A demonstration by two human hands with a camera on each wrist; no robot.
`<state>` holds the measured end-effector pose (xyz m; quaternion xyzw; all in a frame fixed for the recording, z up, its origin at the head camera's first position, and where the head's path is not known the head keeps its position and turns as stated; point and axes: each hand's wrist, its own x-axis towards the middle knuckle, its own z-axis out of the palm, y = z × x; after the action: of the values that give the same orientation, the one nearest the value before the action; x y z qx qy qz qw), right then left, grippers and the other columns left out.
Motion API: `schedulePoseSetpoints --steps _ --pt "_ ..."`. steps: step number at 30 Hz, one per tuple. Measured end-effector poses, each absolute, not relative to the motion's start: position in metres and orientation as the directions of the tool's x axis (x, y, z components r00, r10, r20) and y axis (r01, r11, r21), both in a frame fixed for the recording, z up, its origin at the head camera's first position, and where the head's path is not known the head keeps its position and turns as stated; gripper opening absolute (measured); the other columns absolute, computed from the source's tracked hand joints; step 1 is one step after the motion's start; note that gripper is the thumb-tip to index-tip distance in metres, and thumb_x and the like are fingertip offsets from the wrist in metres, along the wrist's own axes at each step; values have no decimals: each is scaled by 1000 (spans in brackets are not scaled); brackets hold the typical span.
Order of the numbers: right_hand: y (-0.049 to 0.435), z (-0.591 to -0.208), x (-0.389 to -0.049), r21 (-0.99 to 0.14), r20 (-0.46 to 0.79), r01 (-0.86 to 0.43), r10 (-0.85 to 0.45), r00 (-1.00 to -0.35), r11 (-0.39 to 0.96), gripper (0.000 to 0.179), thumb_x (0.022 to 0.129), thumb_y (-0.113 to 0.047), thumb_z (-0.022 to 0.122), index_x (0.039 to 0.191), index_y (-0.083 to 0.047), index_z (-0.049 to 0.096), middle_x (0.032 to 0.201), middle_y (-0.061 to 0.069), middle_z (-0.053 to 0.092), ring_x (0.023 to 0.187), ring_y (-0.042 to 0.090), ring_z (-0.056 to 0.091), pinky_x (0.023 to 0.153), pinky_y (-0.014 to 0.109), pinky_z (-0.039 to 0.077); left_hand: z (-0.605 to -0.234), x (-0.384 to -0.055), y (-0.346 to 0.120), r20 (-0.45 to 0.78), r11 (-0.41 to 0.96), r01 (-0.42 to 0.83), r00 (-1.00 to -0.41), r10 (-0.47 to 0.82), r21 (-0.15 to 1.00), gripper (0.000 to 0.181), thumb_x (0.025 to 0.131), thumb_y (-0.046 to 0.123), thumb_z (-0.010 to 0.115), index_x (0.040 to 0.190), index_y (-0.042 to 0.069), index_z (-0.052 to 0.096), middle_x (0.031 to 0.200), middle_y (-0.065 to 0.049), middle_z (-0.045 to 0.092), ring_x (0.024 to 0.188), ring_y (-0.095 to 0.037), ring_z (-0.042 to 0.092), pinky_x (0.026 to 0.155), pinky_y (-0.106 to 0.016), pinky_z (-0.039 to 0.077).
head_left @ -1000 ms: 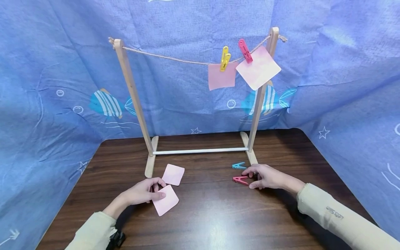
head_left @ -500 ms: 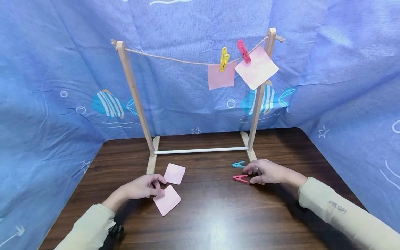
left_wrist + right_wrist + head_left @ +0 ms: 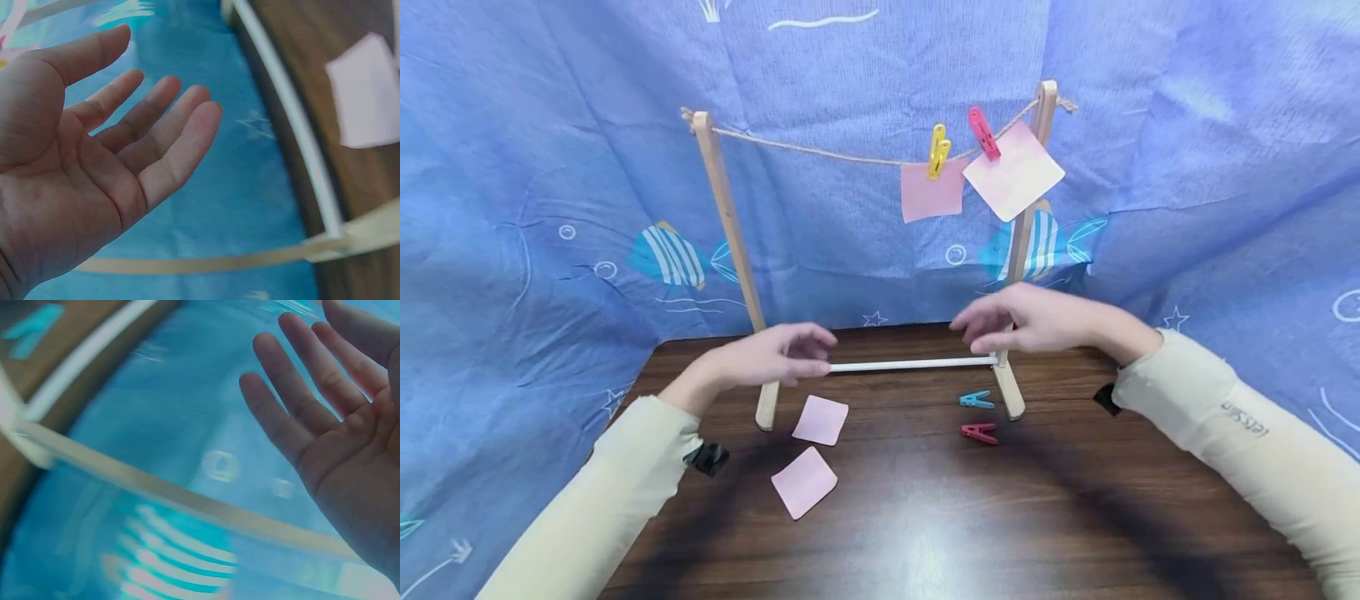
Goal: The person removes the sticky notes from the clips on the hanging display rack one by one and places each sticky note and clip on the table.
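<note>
Marking: the right sleeve carries small dark lettering along the forearm. The first letters read "lets"; the remainder is too small to read with certainty.

Left hand: unloaded, fingers relaxed and slightly bent, thumb spread away from them. It is positioned above the table, beyond the two loose sheets, and overlaps the left side of the wooden rack in the head view.

Right hand: unloaded, fingers extended and separated in the right wrist view. It is positioned above the table, in front of the rack's right post.

Loose sheets: the far pink sheet lies flat, slightly rotated. The near pink sheet lies flat just beside it, turned diagonally with one corner toward the viewer.

Loose clothespins: the blue clothespin and the red clothespin lie on the table near the rack's right foot, blue farther away. Both long axes run roughly left to right; the narrow ends point left and the spread grips point right.

Cord: the yellow clothespin stands nearly vertical, grips up, on a square-hung pink sheet. The upper pink clothespin tilts, top end left, on a pale sheet hanging diagonally, corner down.
</note>
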<state>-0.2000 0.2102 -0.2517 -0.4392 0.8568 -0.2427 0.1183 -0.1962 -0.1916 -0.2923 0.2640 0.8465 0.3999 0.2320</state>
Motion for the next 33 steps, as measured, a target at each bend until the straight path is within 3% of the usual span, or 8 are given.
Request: schedulePoseSetpoints --steps 10,15,21,26,33 --pt "195 -164 -204 -499 349 -784 -743 -571 368 29 98 -5 68 127 -5 68 110 2 73 89 13 71 77 24 58 -242 -222 -153 24 352 242 -851 524 904 67 98 19 70 154 12 33 147 -15 45 125 -32 57 96 -41 56" --pt "189 -143 -209 -513 508 -770 -588 -629 380 34 98 -6 68 131 -3 66 107 9 72 83 15 73 74 23 59 -232 -233 -138 144 215 253 -894 424 943 79 95 20 74 158 14 26 154 -15 39 135 -31 49 101 -38 52" --pt "181 -132 -217 -633 522 -689 -463 -716 352 53 96 -14 72 146 -13 54 140 8 60 88 19 73 73 27 61 -227 -245 -123 266 12 291 -891 367 957 85 95 17 73 162 17 20 160 -14 33 143 -32 40 110 -39 45" --pt "177 -130 -227 -656 476 -657 -471 -742 372 64 97 -18 71 154 -17 43 134 16 64 89 22 74 71 28 61 -225 -256 -106 297 -193 241 -887 355 951 83 97 10 68 163 17 18 160 -16 33 140 -37 43 111 -41 43" --pt "169 -127 -238 -705 424 -615 -485 -764 353 67 98 -15 69 157 -12 37 159 5 40 82 22 74 69 31 61 -223 -263 -83 311 -307 202 -877 365 930 77 98 5 65 162 16 23 158 -15 37 142 -32 42 113 -49 40"
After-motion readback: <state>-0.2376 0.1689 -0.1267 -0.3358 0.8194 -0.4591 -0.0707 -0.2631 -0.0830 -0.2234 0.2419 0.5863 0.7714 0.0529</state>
